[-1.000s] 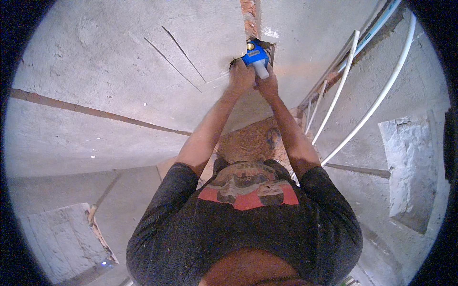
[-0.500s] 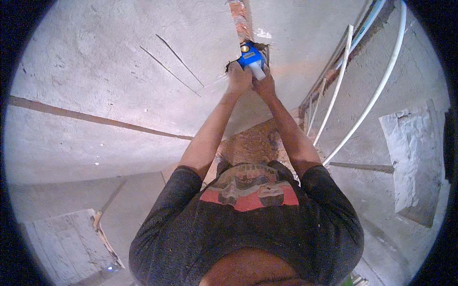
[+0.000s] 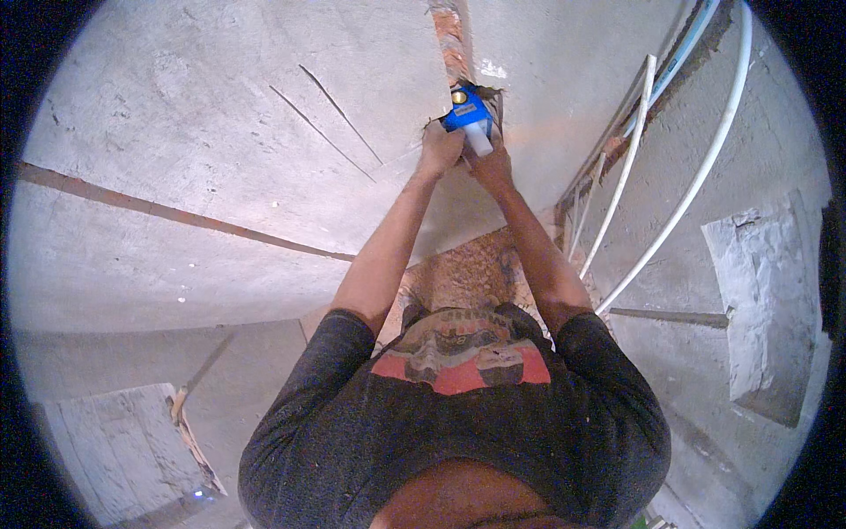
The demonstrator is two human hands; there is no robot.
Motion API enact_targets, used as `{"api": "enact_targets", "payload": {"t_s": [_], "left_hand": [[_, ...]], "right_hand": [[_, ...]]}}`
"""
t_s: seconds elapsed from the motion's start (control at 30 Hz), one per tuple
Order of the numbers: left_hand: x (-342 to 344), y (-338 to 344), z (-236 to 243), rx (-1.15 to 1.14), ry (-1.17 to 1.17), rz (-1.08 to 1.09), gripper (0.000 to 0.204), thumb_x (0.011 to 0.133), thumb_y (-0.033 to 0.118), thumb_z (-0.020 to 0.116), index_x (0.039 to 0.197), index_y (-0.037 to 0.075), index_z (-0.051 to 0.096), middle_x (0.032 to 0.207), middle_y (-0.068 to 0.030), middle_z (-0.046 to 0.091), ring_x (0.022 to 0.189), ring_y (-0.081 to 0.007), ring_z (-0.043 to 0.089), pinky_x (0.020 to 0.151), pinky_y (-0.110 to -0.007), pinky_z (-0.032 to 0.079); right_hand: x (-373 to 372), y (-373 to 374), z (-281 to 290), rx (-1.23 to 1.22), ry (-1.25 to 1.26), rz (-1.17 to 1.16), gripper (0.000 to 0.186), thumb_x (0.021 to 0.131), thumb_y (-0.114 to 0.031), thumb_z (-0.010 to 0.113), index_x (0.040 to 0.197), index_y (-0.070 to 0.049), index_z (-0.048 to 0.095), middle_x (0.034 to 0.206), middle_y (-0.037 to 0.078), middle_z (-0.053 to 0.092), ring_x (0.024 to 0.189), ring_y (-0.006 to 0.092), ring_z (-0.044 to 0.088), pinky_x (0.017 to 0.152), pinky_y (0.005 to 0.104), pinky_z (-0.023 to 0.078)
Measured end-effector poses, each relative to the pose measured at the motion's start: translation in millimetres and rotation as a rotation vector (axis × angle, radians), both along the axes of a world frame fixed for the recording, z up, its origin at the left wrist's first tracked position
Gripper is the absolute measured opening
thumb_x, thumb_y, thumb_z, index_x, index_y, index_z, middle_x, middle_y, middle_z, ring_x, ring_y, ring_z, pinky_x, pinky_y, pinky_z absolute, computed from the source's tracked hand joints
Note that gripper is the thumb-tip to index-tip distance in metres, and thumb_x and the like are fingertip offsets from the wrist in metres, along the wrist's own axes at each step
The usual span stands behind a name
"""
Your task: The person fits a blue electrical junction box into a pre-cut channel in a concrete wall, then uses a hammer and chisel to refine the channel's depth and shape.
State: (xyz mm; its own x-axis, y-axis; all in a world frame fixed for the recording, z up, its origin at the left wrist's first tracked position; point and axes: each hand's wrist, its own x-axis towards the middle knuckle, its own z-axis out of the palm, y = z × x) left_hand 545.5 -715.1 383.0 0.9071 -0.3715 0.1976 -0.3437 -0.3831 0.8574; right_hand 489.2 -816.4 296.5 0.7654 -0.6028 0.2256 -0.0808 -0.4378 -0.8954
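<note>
Two long white pipes (image 3: pixel 698 181) run on your right; two cuts (image 3: pixel 338 110) score the wall (image 3: pixel 176 97). One blue box (image 3: pixel 467 113) sits in a hole (image 3: pixel 499 108), your left hand (image 3: pixel 440 149) and right hand (image 3: pixel 491 167) clasping it.

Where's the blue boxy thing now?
In the head view, the blue boxy fitting is near the top, just right of centre, by the bare left hand and right hand, below the orange-red wall groove.
</note>
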Motion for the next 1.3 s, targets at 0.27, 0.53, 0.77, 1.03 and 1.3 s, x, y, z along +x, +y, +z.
{"api": "enact_targets", "payload": {"t_s": [0.27,0.53,0.77,1.03,1.3], "left_hand": [[-6.8,-1.6,10.0,0.049,0.023,-0.069,0.024,0.075,0.02,0.057,0.085,-0.001,0.062,0.079,-0.0189,0.065,0.074,-0.0302,0.063,0.068,-0.04,0.047],[13.6,-4.4,-19.2,0.1,-0.035,0.022,0.02,0.076,0.017,0.053,0.08,0.0,0.062,0.073,-0.0171,0.064,0.068,-0.0277,0.062,0.065,-0.04,0.046],[7.5,-7.1,-21.1,0.075,-0.029,0.106,0.02,0.077,0.016,0.051,0.079,-0.001,0.061,0.072,-0.0189,0.063,0.066,-0.0288,0.061,0.064,-0.041,0.046],[18.1,-4.9,-27.8,0.059,-0.089,0.07,0.02,0.075,0.017,0.053,0.075,-0.002,0.061,0.069,-0.0169,0.063,0.063,-0.0272,0.061,0.061,-0.041,0.046],[6.0,-1.6,-6.3,0.101,0.13,0.069,0.033,0.07,0.016,0.054,0.087,-0.011,0.06,0.086,-0.0298,0.062,0.087,-0.0404,0.062,0.077,-0.043,0.047]], "right_hand": [[-4.2,-11.3,-0.7,0.089,0.009,0.019,0.071,0.071,-0.025,0.075,0.126,0.002,0.04,0.103,0.021,0.06,0.072,0.0287,0.066,0.051,0.0338,0.056],[3.8,-10.7,-4.3,0.048,-0.004,0.032,0.069,0.071,-0.03,0.075,0.121,0.004,0.042,0.1,0.021,0.06,0.066,0.027,0.065,0.051,0.0338,0.055],[0.2,-4.8,-3.8,-0.071,0.026,-0.027,0.069,0.072,-0.036,0.073,0.121,0.003,0.042,0.096,0.021,0.061,0.06,0.0255,0.065,0.053,0.036,0.053],[-2.1,-0.9,5.1,-0.075,-0.008,-0.024,0.07,0.071,-0.037,0.073,0.122,0.0,0.042,0.101,0.022,0.06,0.077,0.0321,0.064,0.071,0.0409,0.051],[-35.2,0.2,66.5,0.034,0.064,0.126,0.072,0.066,-0.026,0.077,0.124,0.0,0.043,0.108,0.021,0.059,0.099,0.0323,0.059,0.079,0.0421,0.05]]}}
